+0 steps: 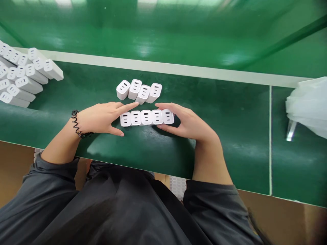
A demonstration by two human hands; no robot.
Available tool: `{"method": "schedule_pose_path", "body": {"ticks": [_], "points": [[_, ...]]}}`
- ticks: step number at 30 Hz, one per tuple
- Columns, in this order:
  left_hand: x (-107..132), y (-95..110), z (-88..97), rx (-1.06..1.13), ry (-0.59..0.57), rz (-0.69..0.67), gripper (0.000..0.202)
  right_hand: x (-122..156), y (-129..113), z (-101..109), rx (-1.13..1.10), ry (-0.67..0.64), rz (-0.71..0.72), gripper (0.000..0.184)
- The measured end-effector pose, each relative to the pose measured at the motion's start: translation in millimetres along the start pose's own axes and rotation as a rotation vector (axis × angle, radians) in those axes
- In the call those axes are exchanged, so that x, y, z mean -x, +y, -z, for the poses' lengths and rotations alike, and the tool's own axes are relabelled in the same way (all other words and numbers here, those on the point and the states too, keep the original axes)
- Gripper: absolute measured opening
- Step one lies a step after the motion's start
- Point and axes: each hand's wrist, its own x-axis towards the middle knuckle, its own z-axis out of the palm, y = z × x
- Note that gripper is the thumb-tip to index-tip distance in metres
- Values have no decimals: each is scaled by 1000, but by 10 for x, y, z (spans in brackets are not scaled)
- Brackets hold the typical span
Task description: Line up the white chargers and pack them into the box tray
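A row of several white chargers (146, 117) stands on the green table, port faces toward me. My left hand (102, 117) rests at the row's left end, thumb in front and forefinger stretched behind it. My right hand (184, 122) cups the row's right end the same way, fingers behind and thumb in front. Both hands press the row together from its ends. A second row of several white chargers (139, 91) lies just behind, apart from my hands. A black coil band (76, 124) sits on my left wrist.
A stacked pile of white chargers (22, 76) lies at the far left. A crumpled clear plastic bag (309, 105) sits at the right edge. A pale strip (178, 69) borders the table's far side. A tray of white parts (177, 185) shows below the near edge.
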Motion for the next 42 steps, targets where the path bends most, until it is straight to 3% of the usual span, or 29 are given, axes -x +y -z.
{"method": "schedule_pose_path", "body": {"ticks": [4, 9, 13, 18, 21, 23, 26, 28, 31, 33, 38, 42], "points": [[-108, 180, -108, -27, 186, -8, 92, 2, -8, 0, 3, 3, 0, 59], [-320, 407, -376, -43, 440, 1, 85, -4, -17, -1, -10, 10, 3, 58], [-410, 461, -508, -82, 494, 32, 64, -12, -12, -7, -16, 18, 19, 56], [-413, 406, -468, -14, 477, 70, 55, -12, -11, -9, -20, 9, 7, 58], [-374, 293, -352, 263, 529, 101, 58, -4, -18, 16, -20, -6, 3, 68], [-346, 227, -258, 623, 558, 62, 62, 0, -25, 44, -23, 23, 8, 73], [-324, 243, -138, 1258, 483, -27, 75, -3, -51, 74, -15, 219, 40, 58], [-315, 343, -92, 1520, 434, -25, 82, -4, -103, 68, 4, 390, 52, 46], [-275, 544, -97, 1668, 453, 9, 86, 17, -306, 18, -9, 570, 112, 46], [-216, 652, -150, 1726, 465, 4, 87, 51, -551, -25, -4, 596, 175, 52], [-10, 733, -392, 1773, 471, -16, 83, 91, -1277, -116, 216, 391, 183, 45], [111, 720, -679, 1953, 560, -31, 76, 2, -1532, -257, 282, 356, 264, 29]]}}
